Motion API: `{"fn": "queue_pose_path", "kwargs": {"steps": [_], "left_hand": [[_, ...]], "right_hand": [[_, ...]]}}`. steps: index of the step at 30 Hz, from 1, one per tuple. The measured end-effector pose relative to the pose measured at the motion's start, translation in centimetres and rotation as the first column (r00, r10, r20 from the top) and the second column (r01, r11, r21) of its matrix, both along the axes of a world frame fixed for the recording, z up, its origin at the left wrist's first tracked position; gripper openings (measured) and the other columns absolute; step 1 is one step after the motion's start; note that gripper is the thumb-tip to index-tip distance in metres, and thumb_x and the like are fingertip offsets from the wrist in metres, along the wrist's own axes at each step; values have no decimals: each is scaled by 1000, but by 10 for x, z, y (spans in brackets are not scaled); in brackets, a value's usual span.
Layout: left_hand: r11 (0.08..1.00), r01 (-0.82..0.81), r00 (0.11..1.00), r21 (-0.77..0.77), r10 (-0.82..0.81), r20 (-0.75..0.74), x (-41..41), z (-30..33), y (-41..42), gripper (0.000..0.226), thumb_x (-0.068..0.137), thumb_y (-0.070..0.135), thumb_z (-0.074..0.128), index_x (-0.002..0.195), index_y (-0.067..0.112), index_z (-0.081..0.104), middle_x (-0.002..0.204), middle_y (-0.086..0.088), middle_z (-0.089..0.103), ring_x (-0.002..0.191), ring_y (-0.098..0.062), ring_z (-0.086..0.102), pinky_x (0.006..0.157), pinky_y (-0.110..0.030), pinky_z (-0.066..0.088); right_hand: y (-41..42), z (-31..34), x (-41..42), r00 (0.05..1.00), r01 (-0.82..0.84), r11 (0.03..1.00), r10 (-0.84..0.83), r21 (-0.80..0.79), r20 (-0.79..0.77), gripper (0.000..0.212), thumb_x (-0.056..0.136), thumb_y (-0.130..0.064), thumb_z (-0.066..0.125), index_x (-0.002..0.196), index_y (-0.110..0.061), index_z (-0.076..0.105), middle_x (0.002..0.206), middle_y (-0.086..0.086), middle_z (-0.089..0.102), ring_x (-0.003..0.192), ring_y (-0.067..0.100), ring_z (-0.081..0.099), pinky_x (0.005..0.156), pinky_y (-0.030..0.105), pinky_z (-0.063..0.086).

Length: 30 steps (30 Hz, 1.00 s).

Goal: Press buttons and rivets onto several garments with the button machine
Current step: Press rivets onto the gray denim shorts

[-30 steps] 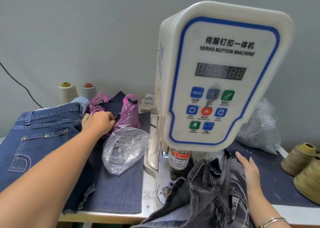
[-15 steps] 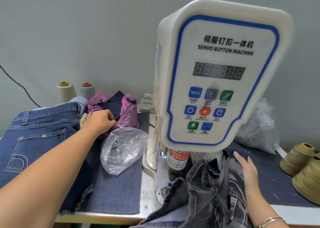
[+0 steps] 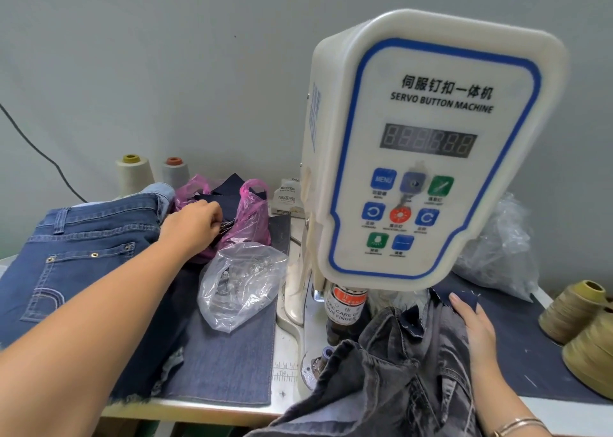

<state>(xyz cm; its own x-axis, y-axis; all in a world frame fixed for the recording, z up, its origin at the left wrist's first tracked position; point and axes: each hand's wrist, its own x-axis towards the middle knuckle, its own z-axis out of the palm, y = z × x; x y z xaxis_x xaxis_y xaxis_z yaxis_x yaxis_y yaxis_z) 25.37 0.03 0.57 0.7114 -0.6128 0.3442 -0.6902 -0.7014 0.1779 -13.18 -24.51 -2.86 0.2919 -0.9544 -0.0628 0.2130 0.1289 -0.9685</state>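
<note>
Reaching across the bench's far left side, the person's left hand (image 3: 194, 226) has its fingers curled down into the crumpled pink plastic bag (image 3: 250, 219) that holds dark fabric scraps, seemingly pinching something small there, though what it grips is hidden. The right hand (image 3: 472, 324) lies flat with straight fingers on the grey washed denim garment (image 3: 391, 370), which is bunched under the head of the white and blue servo button machine (image 3: 428, 151) at the bench's front edge, right of centre. To my eye this is the fetching step: a button or rivet part is being picked before the next press. The next move would call for bringing that piece to the machine's die, with the denim held steady and fingers kept away from the press point. A clear plastic bag of small metal fasteners (image 3: 240, 280) sits between the pink bag and the machine, and folded blue jeans (image 3: 83, 254) lie toward the left edge. Compared with a second ago, the left hand has pushed slightly deeper into the pink bag; the right hand has stayed in place.
</note>
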Motion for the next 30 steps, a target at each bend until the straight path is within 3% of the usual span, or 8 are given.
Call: {"fn": "queue_pose_path", "kwargs": {"steps": [6,9,13,18,22,25,28,30], "left_hand": [[999,-10,999,-35,11,50,-8,-7,-11,14,91,31,57,101,26,66,99,3,59,94,-21,58,70,-33,41],[999,21,994,-47,-15,110,-12,-7,-14,12,89,24,60,99,20,65,96,0,61,90,-24,58,67,-32,36],[992,-10,963,127,-24,268,-17,-6,-15,11,91,15,54,100,16,61,94,-2,60,90,-25,55,64,-32,31],[977,-43,946,207,-27,324,-22,-9,-15,12,89,12,58,100,15,60,93,-3,60,90,-26,56,64,-31,29],[991,-61,964,118,28,263,-22,-10,-16,11,88,13,59,99,13,58,92,-5,64,89,-28,57,65,-34,35],[991,-69,964,117,36,265,-22,-12,-16,10,91,13,55,98,12,61,90,-4,65,88,-26,57,63,-32,33],[989,-74,968,128,40,246,-23,-14,-16,14,92,11,52,97,11,66,92,-6,66,90,-28,58,66,-34,36],[991,-54,968,120,23,251,-24,-14,-16,13,91,9,53,95,9,66,88,-9,66,87,-30,58,64,-35,35]], "right_hand": [[-1,1,0,1000,-7,1000,7,-4,-28,13,92,-9,57,92,-20,63,64,-17,70,58,-5,65,51,9,49],[-2,0,2,999,-6,1000,5,-21,-38,14,92,-9,57,103,-14,63,79,-11,70,72,3,64,65,18,49],[1,2,3,1000,14,999,-14,-43,-16,20,92,-8,56,111,-14,57,103,0,60,92,13,56,84,27,39],[5,6,3,1000,4,1000,-4,-26,9,19,92,-8,55,110,-14,56,107,3,58,74,0,54,77,22,40],[4,6,4,1000,12,1000,-12,-8,3,19,93,-8,55,110,-14,57,103,2,59,71,-1,55,59,13,41],[4,5,5,1000,20,1000,-20,-19,-4,20,92,-8,55,111,-14,57,97,-1,60,70,-2,54,61,13,41],[4,5,5,999,29,999,-30,-29,-11,18,92,-9,56,109,-15,56,94,-3,58,71,-3,53,73,20,40],[4,5,5,999,27,999,-27,-25,-21,18,92,-9,57,109,-15,57,92,-3,60,71,-2,54,68,19,42]]}}
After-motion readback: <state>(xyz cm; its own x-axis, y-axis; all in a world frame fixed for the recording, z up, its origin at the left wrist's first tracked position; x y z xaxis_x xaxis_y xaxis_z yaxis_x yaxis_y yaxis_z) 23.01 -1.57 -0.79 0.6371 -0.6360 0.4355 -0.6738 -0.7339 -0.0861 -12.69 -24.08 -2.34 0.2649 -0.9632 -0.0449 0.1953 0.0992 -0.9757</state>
